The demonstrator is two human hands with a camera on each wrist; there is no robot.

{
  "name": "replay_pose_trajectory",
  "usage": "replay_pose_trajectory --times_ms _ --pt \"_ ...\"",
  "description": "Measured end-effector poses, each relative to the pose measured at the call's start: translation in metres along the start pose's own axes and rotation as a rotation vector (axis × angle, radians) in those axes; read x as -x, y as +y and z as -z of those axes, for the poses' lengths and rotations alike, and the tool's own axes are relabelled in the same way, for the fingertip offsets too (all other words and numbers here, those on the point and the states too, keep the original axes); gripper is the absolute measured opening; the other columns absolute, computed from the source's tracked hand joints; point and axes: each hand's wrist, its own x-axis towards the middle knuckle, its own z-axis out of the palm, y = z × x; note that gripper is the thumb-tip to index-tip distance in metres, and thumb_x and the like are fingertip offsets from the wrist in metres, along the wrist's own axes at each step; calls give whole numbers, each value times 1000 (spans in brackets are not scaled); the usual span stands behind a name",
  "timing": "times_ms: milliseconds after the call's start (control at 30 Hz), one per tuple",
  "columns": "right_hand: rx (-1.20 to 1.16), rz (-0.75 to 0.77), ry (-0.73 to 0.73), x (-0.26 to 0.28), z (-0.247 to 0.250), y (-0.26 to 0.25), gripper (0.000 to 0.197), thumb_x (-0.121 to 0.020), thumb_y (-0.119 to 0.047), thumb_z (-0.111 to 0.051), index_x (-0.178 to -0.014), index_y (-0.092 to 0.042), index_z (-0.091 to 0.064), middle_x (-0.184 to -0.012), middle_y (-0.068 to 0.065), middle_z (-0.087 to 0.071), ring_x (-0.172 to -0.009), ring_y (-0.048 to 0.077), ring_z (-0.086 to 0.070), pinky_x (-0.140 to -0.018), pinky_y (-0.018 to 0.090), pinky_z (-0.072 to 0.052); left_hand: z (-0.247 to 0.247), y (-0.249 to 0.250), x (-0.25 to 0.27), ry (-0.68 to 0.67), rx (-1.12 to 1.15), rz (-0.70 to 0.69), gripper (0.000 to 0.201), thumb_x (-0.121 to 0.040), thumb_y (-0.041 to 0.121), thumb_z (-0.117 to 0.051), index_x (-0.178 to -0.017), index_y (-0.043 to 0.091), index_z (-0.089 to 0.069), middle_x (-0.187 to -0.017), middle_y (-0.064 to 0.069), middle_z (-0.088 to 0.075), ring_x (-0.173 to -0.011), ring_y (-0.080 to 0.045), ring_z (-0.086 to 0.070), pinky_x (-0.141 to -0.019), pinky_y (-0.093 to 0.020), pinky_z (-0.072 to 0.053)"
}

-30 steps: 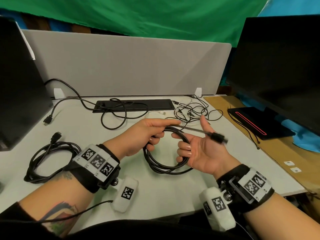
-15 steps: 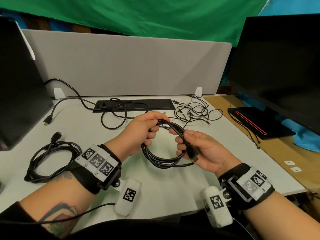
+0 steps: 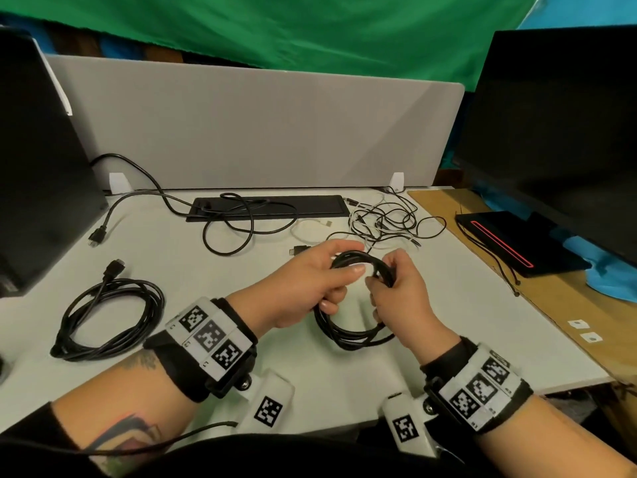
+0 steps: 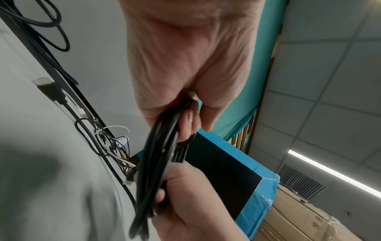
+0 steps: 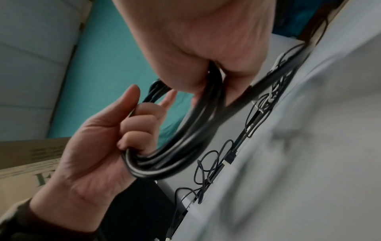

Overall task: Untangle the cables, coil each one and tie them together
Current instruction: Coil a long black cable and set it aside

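Note:
A coiled black cable (image 3: 351, 336) hangs above the desk middle, held by both hands. My left hand (image 3: 310, 281) grips its top left, thumb over the strands (image 4: 160, 146). My right hand (image 3: 400, 288), knuckles up, curls round the coil's top right (image 5: 214, 84); the cable's plug end is hidden inside it. A second black coil (image 3: 107, 315) lies on the desk at left. A tangle of thin black and white cables (image 3: 382, 222) lies at the back right. A loose black cable (image 3: 234, 232) loops over the black pad (image 3: 310, 205).
A white desk (image 3: 241, 357) with a grey divider (image 3: 258, 125) at the back. Dark monitors stand at the left (image 3: 34, 167) and right (image 3: 558, 132). A black device with a red stripe (image 3: 510, 243) sits on the wooden surface at right.
My right hand went from open, with the plug end across its palm, to gripping that end, then turned knuckles up and closed on the coil's top beside my left hand.

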Motion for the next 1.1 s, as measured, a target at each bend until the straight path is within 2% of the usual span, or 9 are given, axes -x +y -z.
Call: replay_pose_trajectory --times_ms 167,233,300,433,567,700,900,1000,1100 --pt "-213 -10 -115 3 -1 -9 24 -98 4 -47 -108 -16 -55 -108 11 -61 -71 22 -75 -52 32 -58 2 4 -2 66 -27 -42 16 -104 21 -52 -105 14 -67 -62 7 -31 -48 -6 -24 -44 -18 -20" --pt "-266 -36 -169 3 0 -13 15 -97 3 -53 -101 -7 -63 -102 11 -66 -81 25 -76 -68 33 -62 9 4 -4 154 -65 -59 23 -103 27 -54 -87 18 -69 -61 6 -30 -48 -7 -23 -43 -18 -20" --pt "-271 -55 -226 2 4 -16 5 -94 -5 -64 -91 -8 -66 -87 7 -66 -84 27 -76 -75 35 -57 18 4 -8 253 -103 -72 29 -101 32 -57 -96 6 -69 -59 7 -31 -47 -7 -24 -41 -17 -22" --pt "-195 -37 -306 2 12 -21 7 -91 -21 -72 -92 -14 -70 -71 -3 -63 -80 28 -77 -66 29 -48 35 3 -13 358 -48 -14 31 -98 39 -60 -88 10 -63 -58 8 -30 -46 -7 -24 -40 -17 -22" --pt "-127 15 -282 2 15 -19 14 -82 -15 -80 -95 -16 -77 -88 11 -76 -75 28 -76 -56 24 -50 45 8 -12 233 -32 187 38 -92 50 -62 -72 17 -58 -54 6 -34 -46 -11 -32 -52 -24 -34" --pt "-102 40 -309 1 18 -19 20 -73 -11 -86 -92 -17 -79 -85 16 -75 -72 27 -73 -57 28 -56 46 6 -9 148 -432 54 42 -86 55 -70 -74 15 -73 -60 3 -52 -56 -12 -50 -63 -26 -50" --pt "-164 74 47 -3 19 -22 32 -73 -32 -88 -100 -24 -71 -99 -3 -73 -75 18 -71 -58 29 -56 49 1 -15 324 -365 -122 30 -99 39 -59 -88 16 -75 -55 17 -40 -50 -6 -33 -54 -25 -30" --pt "-120 -93 228 -11 26 -22 42 -79 -42 -81 -112 -29 -57 -115 -4 -57 -88 12 -59 -71 27 -47 57 5 -16 341 -208 -145 30 -101 35 -58 -90 12 -73 -55 15 -35 -50 -6 -28 -51 -22 -28" --pt "-372 -385 -35 -15 32 -25 47 -87 -42 -73 -123 -18 -56 -117 7 -66 -100 21 -66 -81 37 -53 59 8 -17 288 -92 -138 29 -100 33 -59 -88 10 -73 -58 11 -30 -49 -6 -25 -48 -18 -27"
